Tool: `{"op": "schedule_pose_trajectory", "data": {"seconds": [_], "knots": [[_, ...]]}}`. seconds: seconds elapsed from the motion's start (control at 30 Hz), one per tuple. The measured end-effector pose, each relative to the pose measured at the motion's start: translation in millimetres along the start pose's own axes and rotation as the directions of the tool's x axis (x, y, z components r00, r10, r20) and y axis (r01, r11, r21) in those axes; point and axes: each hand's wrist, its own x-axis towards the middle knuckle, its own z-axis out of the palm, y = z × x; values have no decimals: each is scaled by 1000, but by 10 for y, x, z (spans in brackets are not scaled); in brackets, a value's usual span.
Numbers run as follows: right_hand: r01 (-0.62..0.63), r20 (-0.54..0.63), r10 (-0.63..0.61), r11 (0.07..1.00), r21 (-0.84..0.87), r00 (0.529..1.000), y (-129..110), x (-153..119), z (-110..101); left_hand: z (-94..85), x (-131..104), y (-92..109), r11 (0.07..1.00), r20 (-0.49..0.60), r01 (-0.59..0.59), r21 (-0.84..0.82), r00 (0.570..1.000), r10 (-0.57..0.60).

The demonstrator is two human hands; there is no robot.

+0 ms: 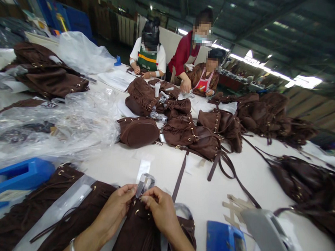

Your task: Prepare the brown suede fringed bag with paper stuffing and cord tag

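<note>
Left hand (117, 209) and right hand (159, 211) both pinched on clear plastic wrap (144, 184) at top of brown suede bag (139, 232), near table edge, 3 people opposite.

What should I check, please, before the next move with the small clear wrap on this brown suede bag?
1. Both hands on the piece: left hand and right hand pinch the clear wrap together. Ok.
2. Brown bag lying steady under the hands: ok.
3. Wrap fully covering the metal fitting: cannot tell, too small and glossy.
4. Loose strap clear of the hands: ok, it lies beside them on the table.
5. Blue tape dispenser at hand: ok, just right of the right arm.
6. Co-workers' hands apart from this work: ok, they sit at the far end.
</note>
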Motion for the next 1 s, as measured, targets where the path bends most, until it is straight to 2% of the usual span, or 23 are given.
{"op": "schedule_pose_trajectory", "data": {"seconds": [0.1, 0.23, 0.3, 0.4, 0.47, 0.57, 0.67, 0.73, 0.87, 1.0], "knots": [[2, 4, -2, 1000, 21, 1000, -12, 66, 38, -3, 45, 121, 980, 45, 7, 197, 999, -17], [-16, 50, 10, 991, 131, 999, 11, 194, 107, -59, 156, 340, 880, 197, -174, 441, 976, 94], [-9, 70, -3, 984, 179, 998, 16, 212, 135, -77, 198, 406, 822, 226, -218, 527, 968, 112], [29, 83, -49, 971, 235, 995, 27, 169, 159, -81, 225, 409, 816, 211, -166, 554, 976, 55], [49, 71, -69, 968, 247, 995, 42, 121, 166, -81, 228, 364, 818, 160, -110, 565, 987, 23], [66, 53, -80, 969, 238, 995, 58, 65, 171, -85, 221, 284, 799, 79, -83, 596, 996, 44], [63, 57, -76, 977, 205, 995, 55, 49, 176, -89, 194, 218, 796, 24, -132, 590, 989, 146], [42, 38, -50, 983, 180, 998, 49, 55, 182, -92, 161, 163, 835, -57, -136, 533, 979, 195], [31, -5, -30, 992, 126, 1000, 46, 84, 199, -108, 76, -5, 955, -183, -138, 264, 965, 190], [24, 13, -25, 994, 105, 1000, 62, 129, 230, -141, 36, -138, 978, -213, -161, 135, 959, 187]]}}
